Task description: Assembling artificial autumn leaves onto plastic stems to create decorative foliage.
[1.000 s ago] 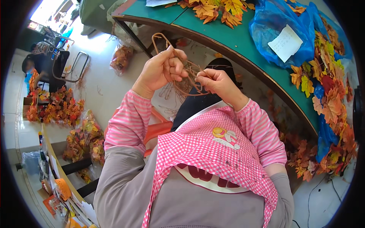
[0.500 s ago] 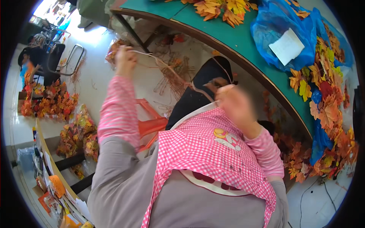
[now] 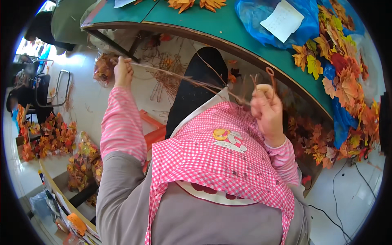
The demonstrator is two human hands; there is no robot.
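Note:
A thin brown strand (image 3: 183,77), twig-like with side branches, stretches between my two hands above my lap. My left hand (image 3: 123,72), raised at the far left, is closed on one end of it. My right hand (image 3: 267,107), in front of the apron near the table edge, is closed round the other end. A reddish-brown piece with a ring at its end (image 3: 270,72) sticks up from behind the right hand; its kind is not clear. A pink checked apron (image 3: 196,159) covers my front.
A green-topped table (image 3: 196,24) curves across the front, bearing a blue plastic bag (image 3: 253,24) with white paper (image 3: 281,20). Autumn-leaf garlands (image 3: 347,110) hang at its right. Loose brown stems (image 3: 163,81) lie on the floor beneath. A red stool (image 3: 153,136) stands left of my knee.
The view has shifted, and things appear further left and higher. The strand is pulled straighter between my hands. My right hand has turned upright, with the ringed piece now showing.

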